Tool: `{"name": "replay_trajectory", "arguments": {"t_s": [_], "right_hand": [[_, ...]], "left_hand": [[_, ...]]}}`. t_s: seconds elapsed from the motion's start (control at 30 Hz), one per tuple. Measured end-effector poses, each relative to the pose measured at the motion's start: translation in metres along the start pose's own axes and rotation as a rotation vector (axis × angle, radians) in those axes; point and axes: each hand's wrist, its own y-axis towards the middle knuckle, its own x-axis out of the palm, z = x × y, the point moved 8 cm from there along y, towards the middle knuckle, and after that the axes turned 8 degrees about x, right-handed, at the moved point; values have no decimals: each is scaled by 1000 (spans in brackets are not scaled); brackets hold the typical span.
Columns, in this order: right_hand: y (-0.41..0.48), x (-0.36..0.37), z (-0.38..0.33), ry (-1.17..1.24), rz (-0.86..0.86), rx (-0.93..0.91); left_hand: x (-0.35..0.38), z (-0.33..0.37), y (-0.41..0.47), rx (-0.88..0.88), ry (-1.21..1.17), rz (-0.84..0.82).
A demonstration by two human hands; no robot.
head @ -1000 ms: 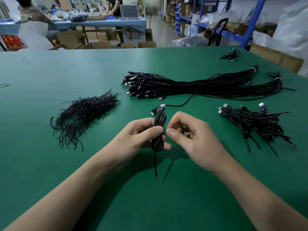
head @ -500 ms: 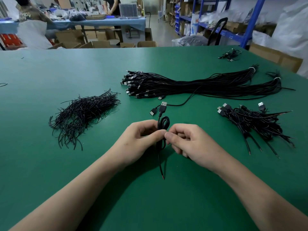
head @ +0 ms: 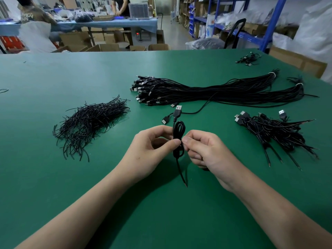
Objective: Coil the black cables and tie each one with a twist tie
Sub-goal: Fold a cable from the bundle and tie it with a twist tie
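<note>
A black cable coil [head: 179, 128] stands upright between my hands over the green table [head: 53, 177]. Its USB plug [head: 177, 110] points up and away, and its bare tail hangs down towards me. My left hand [head: 150, 150] pinches the coil's waist between thumb and fingers. My right hand [head: 203, 150] pinches the same spot from the right, fingers curled; the twist tie there is hidden. A heap of black twist ties [head: 89, 123] lies to the left. A long bundle of straight cables [head: 215, 92] lies beyond. A pile of tied coils [head: 274, 130] sits to the right.
One loose cable with a plug [head: 166, 120] lies just behind the hands. A small clump of cables [head: 248, 59] sits at the far right corner. Beyond the table's far edge are cardboard boxes, blue shelving and people at another table.
The coil has turned more upright and its plug has risen. My hands have closed in on its waist, the right thumb now meeting the left thumb.
</note>
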Motion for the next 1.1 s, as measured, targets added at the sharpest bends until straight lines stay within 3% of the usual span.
{"name": "replay_trajectory", "arguments": {"t_s": [0.23,0.47,0.63,0.7,0.77,0.83,0.9,1.0,1.1], "right_hand": [[-6,12,5,122,-74,169],[-7,11,10,215,135,161],[-6,7,6,261,211,81],[-6,-1,-4,142,271,-27],[-12,-9,-20,-120,378,-195],[-21,-7,-37,-409,469,-363],[-29,0,-46,-589,507,-462],[-27,-3,-45,-569,513,-451],[-16,-7,-31,-302,449,-290]], "left_hand": [[-8,23,0,220,321,73],[-2,30,-2,297,422,111],[4,49,-7,525,659,164],[-2,44,-5,435,525,187],[-12,24,0,174,226,236],[-7,5,2,-79,-9,148],[6,-2,0,-192,-113,-7],[8,-2,0,-178,-107,-41],[5,6,1,-87,-91,41]]}}
